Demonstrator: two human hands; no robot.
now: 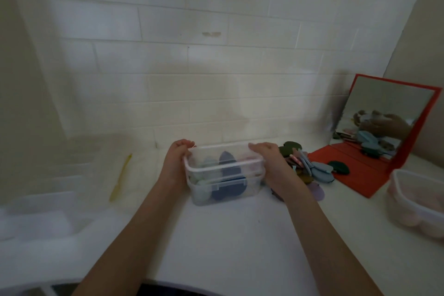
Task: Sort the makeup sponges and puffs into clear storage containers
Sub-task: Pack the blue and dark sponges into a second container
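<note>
Both hands hold the clear box (224, 175) by its short ends, so its long axis runs left to right between them, square to the person. The left hand (176, 161) grips the left end, fingers (183, 143) curled over the far left corner of the rim. The right hand (271, 160) clasps the right end, fingers bent over the rim there. The frame is blurred, and I cannot tell whether the box rests on the white surface (230, 235) or is just off it.

The unsorted pile of puffs (305, 163) lies just beside the right hand, on its outer side, in green, blue, pink and mauve; some spill toward the red mirror (384, 132). So the right hand is much the nearer for the next pick, and the left could steady the box.

Inside the box stand a dark blue teardrop sponge (227, 163) and paler pieces at the left end; their kind is too blurred to name. A second box (418, 202) at the far right edge holds pale pink rounded pieces. At the left lie more clear boxes (48, 199), contents unclear, and a yellow stick (121, 176).
</note>
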